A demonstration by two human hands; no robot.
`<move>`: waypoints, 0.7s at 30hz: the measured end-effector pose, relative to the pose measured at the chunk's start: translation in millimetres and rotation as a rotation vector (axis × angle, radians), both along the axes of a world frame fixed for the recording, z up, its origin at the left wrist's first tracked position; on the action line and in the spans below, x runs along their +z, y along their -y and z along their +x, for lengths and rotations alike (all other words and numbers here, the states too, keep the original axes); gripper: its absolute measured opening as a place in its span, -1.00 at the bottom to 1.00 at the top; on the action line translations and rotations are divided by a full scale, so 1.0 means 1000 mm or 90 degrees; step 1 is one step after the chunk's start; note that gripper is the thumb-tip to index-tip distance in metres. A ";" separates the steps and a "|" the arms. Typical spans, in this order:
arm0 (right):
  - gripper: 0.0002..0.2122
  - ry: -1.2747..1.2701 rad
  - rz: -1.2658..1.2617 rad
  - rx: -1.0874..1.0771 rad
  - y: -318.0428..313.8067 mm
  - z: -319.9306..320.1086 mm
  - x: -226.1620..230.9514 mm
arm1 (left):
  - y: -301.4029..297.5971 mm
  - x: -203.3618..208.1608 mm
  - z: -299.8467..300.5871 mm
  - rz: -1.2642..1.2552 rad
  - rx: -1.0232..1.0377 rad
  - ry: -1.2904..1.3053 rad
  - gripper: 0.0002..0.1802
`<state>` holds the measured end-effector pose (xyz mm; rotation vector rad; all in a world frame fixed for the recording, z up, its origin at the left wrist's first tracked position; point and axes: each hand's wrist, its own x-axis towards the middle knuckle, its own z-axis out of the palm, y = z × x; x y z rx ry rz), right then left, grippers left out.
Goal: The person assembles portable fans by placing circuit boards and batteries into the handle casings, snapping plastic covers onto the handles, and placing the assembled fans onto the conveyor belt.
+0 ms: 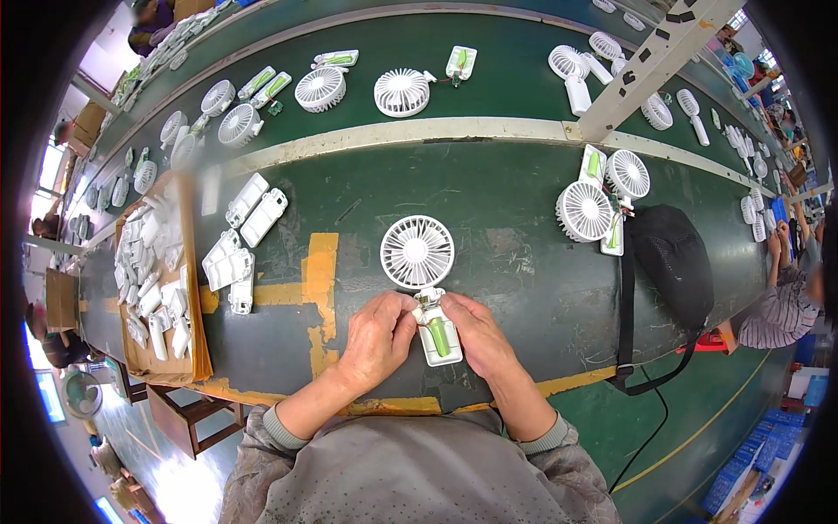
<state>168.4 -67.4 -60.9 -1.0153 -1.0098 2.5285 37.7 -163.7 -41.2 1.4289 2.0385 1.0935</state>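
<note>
Directly before me, a white handheld fan [417,251] lies on the dark table with its round grille away from me. Its opened handle half [441,357] points toward me, and a green battery [439,336] shows inside. At the neck, my left hand [377,339] pinches with thumb and forefinger, close to a small circuit board; the exact part between the fingertips is too small to make out. My right hand [478,333] is closed on the handle's right edge near the neck, thumb and forefinger at the same joint.
A cardboard box [199,323] of white handle shells stands at the left. Loose white covers [247,210] lie beside it. Two fans [584,211] with open handles and a black bag [672,266] with a strap are at the right. Beyond a pale rail, a green conveyor [489,83] carries several fans.
</note>
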 end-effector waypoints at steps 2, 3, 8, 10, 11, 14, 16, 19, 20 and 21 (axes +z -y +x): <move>-0.71 0.016 0.027 0.004 0.001 0.000 0.001 | 0.000 0.001 0.000 0.000 0.001 -0.005 -0.88; -0.71 0.015 0.028 0.005 0.001 0.000 -0.001 | 0.001 0.000 -0.001 0.014 -0.005 -0.007 -0.87; -0.70 0.016 0.058 0.025 0.002 0.001 -0.003 | -0.001 0.003 0.001 0.102 -0.018 -0.071 -0.75; -0.71 0.010 0.048 0.029 0.000 0.002 0.003 | -0.001 0.002 -0.002 0.129 -0.079 -0.193 -0.63; -0.72 0.003 0.038 0.033 0.000 0.002 0.005 | -0.001 0.000 -0.002 0.129 -0.079 -0.193 -0.63; -0.73 -0.078 0.109 0.078 -0.001 0.004 0.003 | 0.000 0.001 -0.003 0.115 -0.110 -0.248 -0.57; -0.73 -0.068 0.118 0.074 0.001 0.004 0.002 | -0.001 0.003 -0.004 0.099 -0.140 -0.265 -0.57; -0.70 -0.047 0.141 0.089 0.000 0.006 -0.003 | -0.003 0.005 -0.006 0.097 -0.176 -0.273 -0.58; -0.67 -0.036 0.155 0.107 0.000 0.006 -0.005 | -0.003 0.006 -0.006 0.096 -0.175 -0.272 -0.58; -0.67 -0.035 0.154 0.110 0.001 0.005 -0.003 | -0.003 0.006 -0.006 0.089 -0.187 -0.287 -0.59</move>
